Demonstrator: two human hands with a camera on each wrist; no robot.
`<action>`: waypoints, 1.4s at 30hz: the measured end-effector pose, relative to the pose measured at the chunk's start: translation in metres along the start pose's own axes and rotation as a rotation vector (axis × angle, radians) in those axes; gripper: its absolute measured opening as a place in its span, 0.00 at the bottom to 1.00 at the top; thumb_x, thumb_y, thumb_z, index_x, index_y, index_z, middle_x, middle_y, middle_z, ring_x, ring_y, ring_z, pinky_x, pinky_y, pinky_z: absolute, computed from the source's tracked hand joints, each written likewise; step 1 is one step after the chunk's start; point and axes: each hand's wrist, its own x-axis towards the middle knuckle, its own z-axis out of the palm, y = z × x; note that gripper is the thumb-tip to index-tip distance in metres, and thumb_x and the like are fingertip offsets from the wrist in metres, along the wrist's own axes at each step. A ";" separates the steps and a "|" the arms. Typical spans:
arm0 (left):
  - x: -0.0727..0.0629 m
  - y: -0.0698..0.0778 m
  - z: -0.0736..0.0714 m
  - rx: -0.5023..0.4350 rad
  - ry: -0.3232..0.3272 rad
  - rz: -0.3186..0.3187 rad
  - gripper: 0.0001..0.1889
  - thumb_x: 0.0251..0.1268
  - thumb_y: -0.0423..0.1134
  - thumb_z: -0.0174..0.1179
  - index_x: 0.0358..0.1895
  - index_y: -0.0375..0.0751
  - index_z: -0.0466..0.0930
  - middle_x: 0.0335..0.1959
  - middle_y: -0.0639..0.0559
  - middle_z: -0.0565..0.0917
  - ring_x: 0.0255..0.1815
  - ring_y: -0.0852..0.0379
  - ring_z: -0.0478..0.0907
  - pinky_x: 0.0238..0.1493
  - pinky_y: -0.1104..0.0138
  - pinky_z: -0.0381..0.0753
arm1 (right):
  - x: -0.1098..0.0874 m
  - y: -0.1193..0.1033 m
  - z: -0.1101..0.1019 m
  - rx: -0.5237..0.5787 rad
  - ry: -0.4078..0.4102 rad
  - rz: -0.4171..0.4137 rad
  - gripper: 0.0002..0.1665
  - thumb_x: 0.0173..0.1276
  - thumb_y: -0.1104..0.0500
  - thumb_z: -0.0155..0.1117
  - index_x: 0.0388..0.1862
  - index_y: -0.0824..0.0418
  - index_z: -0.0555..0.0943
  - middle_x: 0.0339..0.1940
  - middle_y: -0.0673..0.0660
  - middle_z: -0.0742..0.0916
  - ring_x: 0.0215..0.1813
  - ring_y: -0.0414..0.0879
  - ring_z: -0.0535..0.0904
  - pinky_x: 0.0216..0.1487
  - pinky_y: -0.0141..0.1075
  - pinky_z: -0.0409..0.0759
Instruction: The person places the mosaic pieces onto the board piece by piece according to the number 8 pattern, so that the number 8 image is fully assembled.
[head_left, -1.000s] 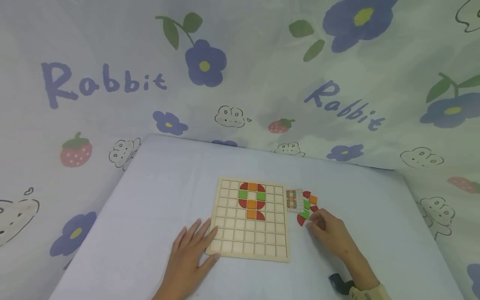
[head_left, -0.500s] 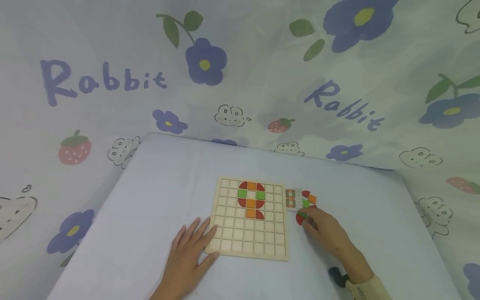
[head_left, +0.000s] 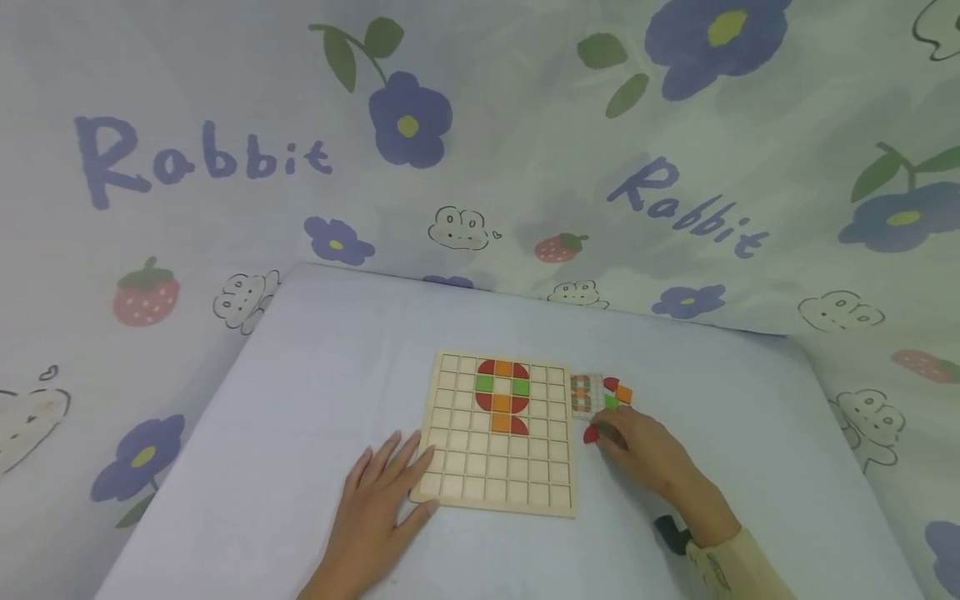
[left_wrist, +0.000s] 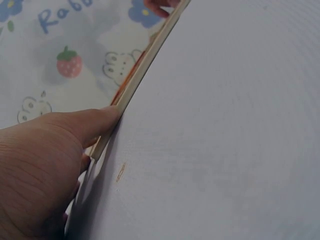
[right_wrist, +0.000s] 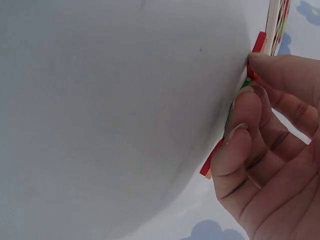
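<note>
A pale wooden grid board bears red quarter-circle, orange square and green square tiles in its upper middle cells. My left hand rests at the board's lower left edge with fingers spread; its thumb touches the board's side in the left wrist view. To the right of the board, my right hand pinches a red quarter-circle tile between thumb and fingers. In the right wrist view this red tile shows beside the thumb, with green edges partly hidden under the fingertips.
A small pattern card lies against the board's right side. Beyond the right hand are a loose red tile, an orange square tile and a green tile. A dark object sits by the right wrist.
My right hand has moved left over the loose tiles and taken hold of the red quarter-circle tile, which has shifted slightly toward the board. The left hand stays at the board.
</note>
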 end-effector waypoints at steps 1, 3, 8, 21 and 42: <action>0.000 0.000 0.000 -0.001 -0.002 -0.002 0.36 0.64 0.50 0.73 0.75 0.51 0.75 0.81 0.53 0.66 0.83 0.44 0.56 0.79 0.41 0.49 | 0.001 0.000 0.000 0.012 -0.007 0.013 0.14 0.70 0.60 0.73 0.53 0.55 0.86 0.43 0.47 0.86 0.42 0.42 0.78 0.47 0.44 0.83; 0.001 0.000 -0.001 -0.004 -0.006 -0.007 0.36 0.64 0.49 0.73 0.75 0.51 0.75 0.81 0.53 0.66 0.83 0.44 0.56 0.79 0.42 0.48 | 0.004 0.001 -0.001 0.041 -0.016 0.025 0.13 0.69 0.60 0.73 0.52 0.56 0.85 0.39 0.47 0.85 0.40 0.42 0.78 0.44 0.42 0.83; 0.001 0.001 -0.001 -0.011 -0.007 -0.012 0.36 0.65 0.49 0.73 0.75 0.51 0.75 0.81 0.53 0.66 0.83 0.44 0.56 0.80 0.42 0.47 | 0.008 0.008 -0.002 0.169 -0.049 0.053 0.13 0.69 0.60 0.73 0.50 0.59 0.82 0.30 0.46 0.80 0.34 0.42 0.74 0.34 0.35 0.76; -0.001 0.000 0.000 -0.010 0.004 -0.002 0.35 0.65 0.49 0.73 0.75 0.50 0.75 0.81 0.53 0.66 0.83 0.44 0.57 0.80 0.43 0.47 | 0.009 0.010 0.000 0.293 -0.050 0.086 0.13 0.69 0.60 0.75 0.47 0.60 0.80 0.28 0.49 0.77 0.32 0.43 0.73 0.29 0.33 0.71; -0.001 0.000 0.001 -0.004 -0.012 -0.007 0.35 0.66 0.50 0.73 0.76 0.51 0.74 0.81 0.53 0.65 0.83 0.44 0.55 0.80 0.43 0.46 | 0.009 0.016 -0.006 0.397 -0.095 0.046 0.03 0.75 0.59 0.68 0.42 0.58 0.82 0.29 0.49 0.80 0.33 0.45 0.73 0.29 0.32 0.73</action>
